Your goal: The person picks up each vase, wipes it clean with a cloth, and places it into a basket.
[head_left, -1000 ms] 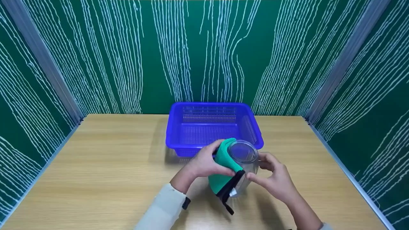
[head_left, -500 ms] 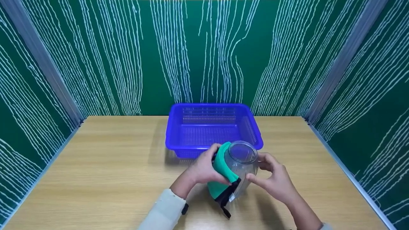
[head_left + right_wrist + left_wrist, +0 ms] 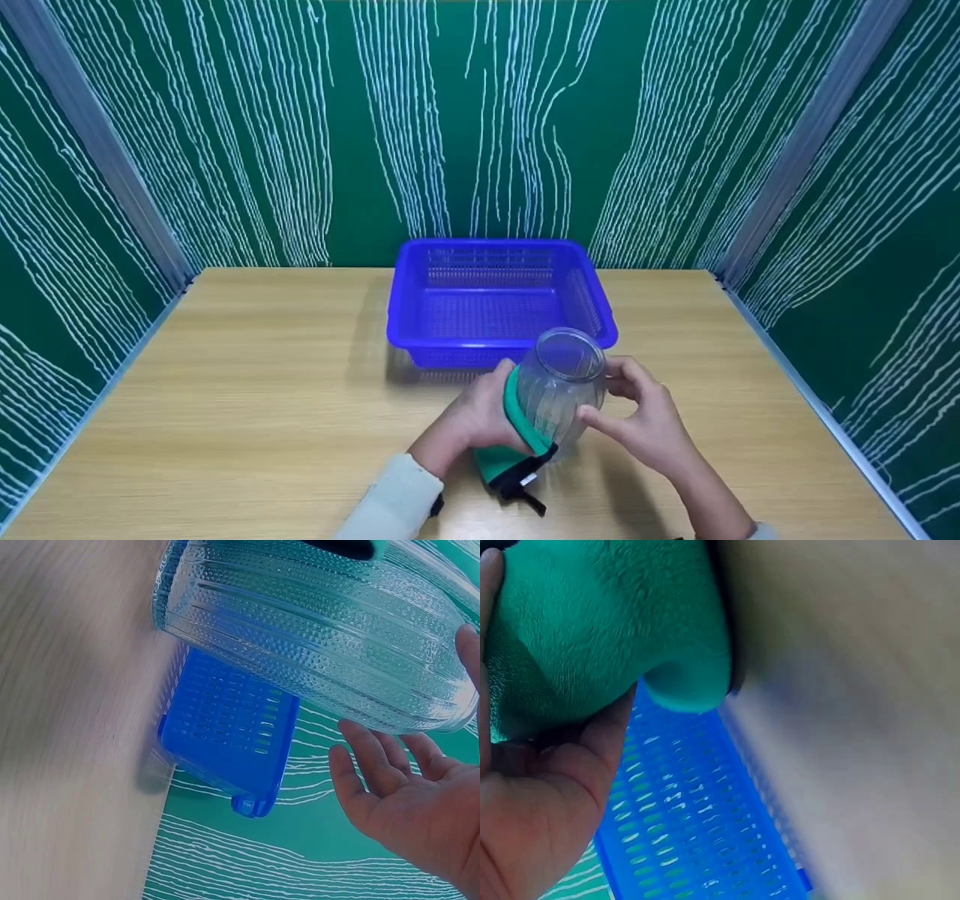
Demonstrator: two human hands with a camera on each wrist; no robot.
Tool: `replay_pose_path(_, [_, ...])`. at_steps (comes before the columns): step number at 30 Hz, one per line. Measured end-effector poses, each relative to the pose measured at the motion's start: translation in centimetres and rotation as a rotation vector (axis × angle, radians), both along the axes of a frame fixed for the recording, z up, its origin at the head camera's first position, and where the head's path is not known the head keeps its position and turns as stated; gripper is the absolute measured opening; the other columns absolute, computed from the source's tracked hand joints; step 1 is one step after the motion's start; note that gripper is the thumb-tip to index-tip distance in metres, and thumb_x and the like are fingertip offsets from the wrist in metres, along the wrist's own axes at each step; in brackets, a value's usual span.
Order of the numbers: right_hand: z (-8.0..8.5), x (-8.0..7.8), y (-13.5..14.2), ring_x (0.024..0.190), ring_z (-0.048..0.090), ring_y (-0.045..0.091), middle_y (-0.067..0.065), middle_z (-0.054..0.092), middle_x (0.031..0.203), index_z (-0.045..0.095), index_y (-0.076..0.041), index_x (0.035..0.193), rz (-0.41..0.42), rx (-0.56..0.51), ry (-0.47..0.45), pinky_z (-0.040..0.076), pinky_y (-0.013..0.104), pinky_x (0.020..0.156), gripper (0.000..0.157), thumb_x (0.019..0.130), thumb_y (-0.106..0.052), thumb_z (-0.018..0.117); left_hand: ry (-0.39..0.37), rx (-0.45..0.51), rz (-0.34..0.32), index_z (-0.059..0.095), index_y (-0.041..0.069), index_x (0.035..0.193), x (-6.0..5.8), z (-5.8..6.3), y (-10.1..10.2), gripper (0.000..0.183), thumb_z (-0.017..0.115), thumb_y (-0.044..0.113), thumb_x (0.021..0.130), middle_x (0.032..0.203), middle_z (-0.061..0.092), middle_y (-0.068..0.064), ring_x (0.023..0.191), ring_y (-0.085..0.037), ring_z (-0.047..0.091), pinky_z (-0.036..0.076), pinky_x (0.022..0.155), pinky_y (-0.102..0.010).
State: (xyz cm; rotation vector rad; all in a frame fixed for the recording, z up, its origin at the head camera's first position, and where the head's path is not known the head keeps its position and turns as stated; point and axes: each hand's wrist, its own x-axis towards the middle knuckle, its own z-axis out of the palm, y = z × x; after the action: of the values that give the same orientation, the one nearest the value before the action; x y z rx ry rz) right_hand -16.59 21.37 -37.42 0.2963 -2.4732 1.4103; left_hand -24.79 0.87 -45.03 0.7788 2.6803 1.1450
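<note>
A clear ribbed glass jar (image 3: 568, 390) stands in front of the basket, its open mouth facing up. My left hand (image 3: 484, 420) grips a green plush cloth (image 3: 501, 461) and holds it against the jar's left side. The cloth (image 3: 607, 622) has black edging, a white label and a black strap hanging from its lower end. On the other side, my right hand (image 3: 646, 420) holds the jar near its top, thumb in front and fingers behind. In the right wrist view the fingertips (image 3: 352, 731) lie right at the glass (image 3: 322, 637).
A blue plastic basket (image 3: 487, 343) with slotted walls stands at the back of the wooden table (image 3: 262, 397), just behind the jar. Green walls with white wavy lines (image 3: 491, 120) enclose the table at the back and both sides.
My left hand and the green cloth have slid down the jar's left side toward me, uncovering more of the glass. The right hand and the jar have stayed nearly in place.
</note>
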Motion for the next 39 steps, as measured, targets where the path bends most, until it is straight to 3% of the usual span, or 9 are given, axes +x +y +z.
replay_pose_path(6, [0.3,0.0,0.0,0.089,0.059,0.015,-0.002,0.058,0.104,0.053,-0.008,0.109,-0.016,0.005,-0.02,0.044,0.038,0.084,0.052,0.064,-0.018,0.077,-0.019,-0.071,0.018,0.035,0.028,0.107,0.1,-0.6,0.5,0.094,0.076,0.065,0.031,0.09,0.049,0.013,0.079,-0.006,0.05,0.044,0.069,-0.022])
replay_pose_path(17, [-2.7,-1.7,1.3,0.092,0.055,0.009,-0.005,0.057,0.102,0.048,-0.019,0.114,-0.069,0.082,0.014,0.045,0.034,0.08,0.065,0.059,-0.034,0.079,-0.065,-0.075,0.021,0.034,0.029,0.109,0.2,-0.7,0.5,0.096,0.078,0.062,0.03,0.092,0.049,0.012,0.081,-0.007,0.05,0.044,0.071,-0.024])
replay_pose_path(20, [-2.8,-1.7,1.0,0.096,0.052,0.008,-0.004,0.057,0.104,0.043,-0.02,0.119,-0.095,0.076,0.0,0.045,0.034,0.079,0.074,0.057,-0.037,0.079,-0.072,-0.06,0.007,0.036,0.029,0.109,0.2,-0.5,0.2,0.094,0.08,0.058,0.031,0.093,0.05,0.012,0.083,-0.007,0.05,0.044,0.072,-0.024])
replay_pose_path(24, [-2.1,-1.4,0.5,0.098,0.05,0.008,-0.004,0.056,0.108,0.042,-0.018,0.116,-0.099,0.045,-0.03,0.044,0.035,0.08,0.072,0.057,-0.033,0.08,-0.061,-0.037,0.005,0.038,0.03,0.11,0.0,-0.1,-0.3,0.091,0.082,0.054,0.033,0.095,0.05,0.013,0.086,-0.007,0.049,0.043,0.075,-0.025])
replay_pose_path(32, [-0.1,-0.4,-0.7,0.094,0.053,0.013,0.0,0.058,0.102,0.046,-0.008,0.11,-0.074,-0.014,-0.049,0.044,0.035,0.082,0.063,0.058,-0.017,0.081,-0.057,0.111,-0.005,0.044,0.034,0.111,-0.2,0.8,-1.0,0.088,0.083,0.05,0.035,0.1,0.052,0.016,0.092,-0.007,0.049,0.042,0.08,-0.027])
replay_pose_path(39, [0.0,-0.4,-0.6,0.093,0.054,0.014,0.0,0.059,0.101,0.047,-0.008,0.11,-0.067,-0.004,-0.055,0.044,0.037,0.082,0.062,0.059,-0.02,0.08,-0.076,0.249,-0.008,0.044,0.042,0.114,-0.4,1.9,-1.2,0.089,0.085,0.045,0.035,0.107,0.05,0.018,0.101,-0.005,0.047,0.039,0.086,-0.029])
